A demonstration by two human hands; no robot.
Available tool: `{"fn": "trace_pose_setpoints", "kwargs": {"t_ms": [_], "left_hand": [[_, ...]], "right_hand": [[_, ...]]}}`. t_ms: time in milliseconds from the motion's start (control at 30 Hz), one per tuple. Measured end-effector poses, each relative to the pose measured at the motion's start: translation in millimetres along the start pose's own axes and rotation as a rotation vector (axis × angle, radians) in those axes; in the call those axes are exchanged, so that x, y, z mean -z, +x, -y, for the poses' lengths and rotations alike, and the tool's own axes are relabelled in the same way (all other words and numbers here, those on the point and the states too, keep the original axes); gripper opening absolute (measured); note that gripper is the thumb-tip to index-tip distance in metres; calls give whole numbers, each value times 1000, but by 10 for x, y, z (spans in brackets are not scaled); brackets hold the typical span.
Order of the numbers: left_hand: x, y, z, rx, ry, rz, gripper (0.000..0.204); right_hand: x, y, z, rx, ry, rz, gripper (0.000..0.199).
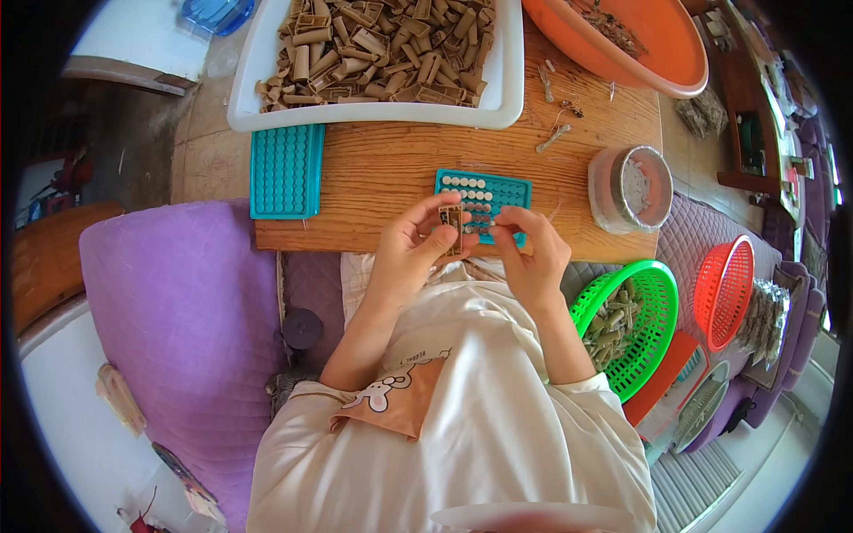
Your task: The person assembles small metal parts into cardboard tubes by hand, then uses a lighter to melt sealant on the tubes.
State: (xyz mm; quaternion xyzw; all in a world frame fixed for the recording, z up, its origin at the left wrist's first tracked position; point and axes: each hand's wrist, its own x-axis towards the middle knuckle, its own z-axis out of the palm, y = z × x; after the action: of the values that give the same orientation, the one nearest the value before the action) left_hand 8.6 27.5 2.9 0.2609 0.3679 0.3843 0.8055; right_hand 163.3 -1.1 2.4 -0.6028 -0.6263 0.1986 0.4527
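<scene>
Left hand (410, 247) pinched brown casing (451, 216) at frame centre, right hand's (538, 256) fingertips close together, grip unclear; top white tub (373, 115) held brown shells (382, 58), central teal tray (513, 190) white discs (467, 183).

From the wearer's head, one wide fisheye view looks down on nearby hands (414, 250) and table (382, 182).

Brown casing (453, 233) between left fingers (439, 238)

On the table (382, 173), a tray (527, 197) holding discs (466, 182) lies left of a tub (605, 202).
</scene>
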Motion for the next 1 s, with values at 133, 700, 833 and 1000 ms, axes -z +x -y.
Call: {"fn": "trace_pose_setpoints", "kwargs": {"t_ms": [133,700,833,1000], "left_hand": [[-40,-1,51,-62,160,21,36],[147,12,42,82,133,12,26],[116,3,50,77,88,18,30],[57,3,31,76,74,86,30]], "right_hand": [[-71,124,141,238,-6,-13,18],[-247,126,-540,-35,-371,188,13],[-153,186,-266,-30,-138,78,15],[-103,70,138,221,74,-53,25]]}}
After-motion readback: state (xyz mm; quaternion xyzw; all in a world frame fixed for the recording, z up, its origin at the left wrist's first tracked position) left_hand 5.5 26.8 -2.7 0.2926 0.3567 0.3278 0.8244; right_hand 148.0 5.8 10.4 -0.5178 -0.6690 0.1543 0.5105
